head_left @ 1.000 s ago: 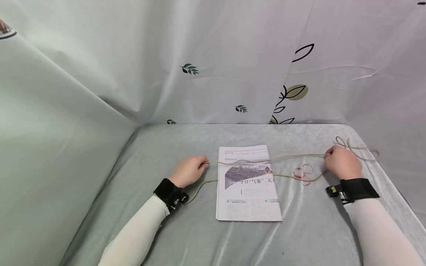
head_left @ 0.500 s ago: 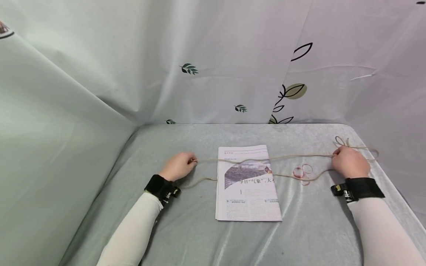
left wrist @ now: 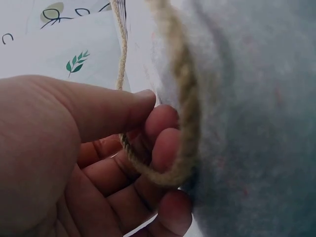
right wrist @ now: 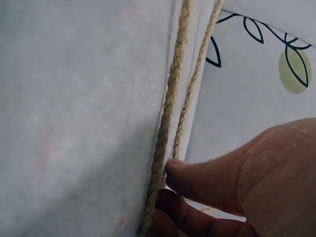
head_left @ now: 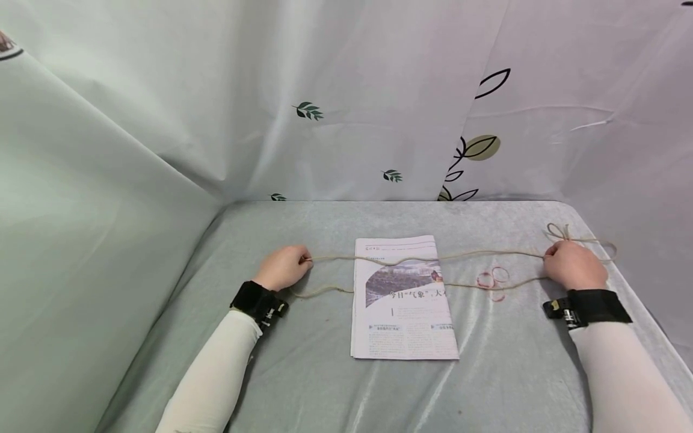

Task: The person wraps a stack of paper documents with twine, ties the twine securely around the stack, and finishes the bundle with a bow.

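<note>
A tan braided cord runs across the top of a folded newspaper in the head view. Its lower strand disappears under the paper and shows again on both sides. My left hand pinches the upper strand left of the paper. Seen from the left wrist, the cord passes between thumb and fingers and bends in a loop below them. At the right, my right hand pinches the cord between thumb and finger. Two cord strands run side by side toward that hand in the right wrist view.
Several thin red rubber bands lie right of the newspaper, by the lower strand. Loose cord loops spread beyond my right hand near the table's right edge. A grey cloth covers the table; pale curtains hang behind and at the sides.
My left hand has moved left and slightly away from me, drawing the cord's left end with it. My right hand has shifted a little right. The newspaper has stayed put.
</note>
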`<state>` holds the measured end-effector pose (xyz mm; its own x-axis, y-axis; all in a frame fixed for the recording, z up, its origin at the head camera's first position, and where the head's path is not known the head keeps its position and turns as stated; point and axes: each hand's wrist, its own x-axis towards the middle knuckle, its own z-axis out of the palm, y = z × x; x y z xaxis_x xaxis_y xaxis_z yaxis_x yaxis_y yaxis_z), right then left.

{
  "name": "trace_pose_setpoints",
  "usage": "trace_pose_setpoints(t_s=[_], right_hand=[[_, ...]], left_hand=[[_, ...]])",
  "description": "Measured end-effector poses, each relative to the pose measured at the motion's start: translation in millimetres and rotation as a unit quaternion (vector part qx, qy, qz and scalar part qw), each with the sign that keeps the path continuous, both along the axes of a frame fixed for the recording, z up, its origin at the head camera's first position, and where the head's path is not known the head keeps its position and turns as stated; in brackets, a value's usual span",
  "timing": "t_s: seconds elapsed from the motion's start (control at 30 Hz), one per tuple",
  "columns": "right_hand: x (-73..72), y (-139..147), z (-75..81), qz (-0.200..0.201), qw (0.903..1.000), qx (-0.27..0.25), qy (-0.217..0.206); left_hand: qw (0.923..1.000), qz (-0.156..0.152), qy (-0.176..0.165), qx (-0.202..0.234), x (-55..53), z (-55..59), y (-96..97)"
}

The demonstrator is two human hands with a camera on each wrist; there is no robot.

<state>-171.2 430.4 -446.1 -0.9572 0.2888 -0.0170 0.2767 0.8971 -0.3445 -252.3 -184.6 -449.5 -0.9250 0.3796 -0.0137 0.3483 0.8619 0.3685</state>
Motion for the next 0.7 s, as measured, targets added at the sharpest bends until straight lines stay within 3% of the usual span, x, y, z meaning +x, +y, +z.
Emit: trace_pose_setpoints(t_s=[0.53, 0.7], right_hand=[[0.1, 0, 7.3, -0.007, 0.9998, 0.002, -0.016], [3.4, 1, 12.5, -0.013, 0.9988, 0.007, -0.046]], left_hand=[[0.9999, -0.010, 0.011, -0.001, 4.4, -5.3, 8.4], [0.9999, -0.011, 0.004, 0.002, 4.5, -3.6, 8.9]])
